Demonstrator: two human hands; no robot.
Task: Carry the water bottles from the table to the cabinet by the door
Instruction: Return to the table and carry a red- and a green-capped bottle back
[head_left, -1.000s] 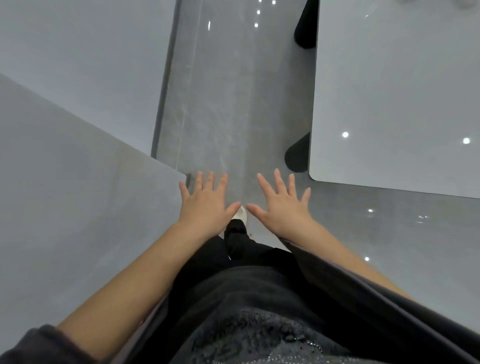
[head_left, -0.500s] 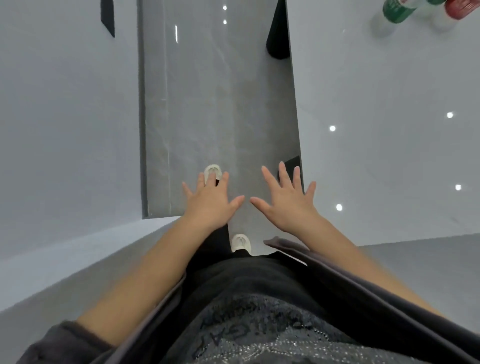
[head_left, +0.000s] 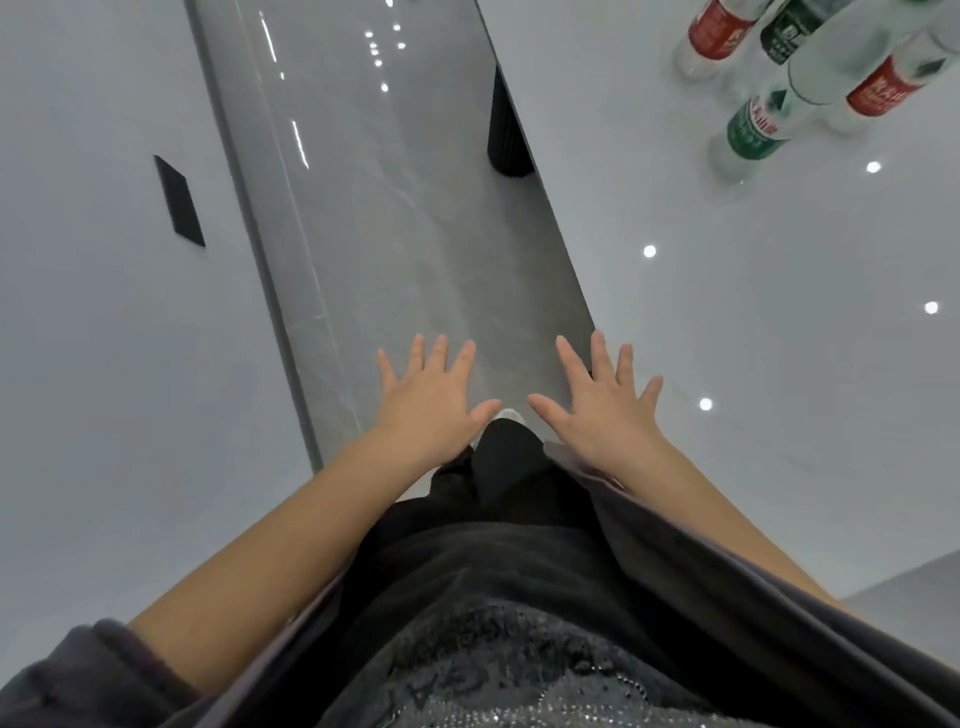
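Note:
Several clear water bottles stand together at the far right of the white table (head_left: 753, 322). One with a green label (head_left: 750, 132) is nearest, and others with red labels (head_left: 714, 31) (head_left: 878, 93) stand behind and beside it. My left hand (head_left: 431, 400) and my right hand (head_left: 597, 405) are stretched out in front of me, palms down, fingers spread and straight. Neither holds anything. My right hand hovers at the table's near left edge, well short of the bottles; my left hand is over the floor.
A grey tiled floor strip (head_left: 405, 234) runs between the table and a white wall (head_left: 114, 312) on the left. A black plate (head_left: 179, 200) is set in that wall. A black table leg (head_left: 506, 135) shows under the table edge.
The view has swung right and moved forward: the bottles came into view at the top right and grew larger. Both hands stay spread and empty.

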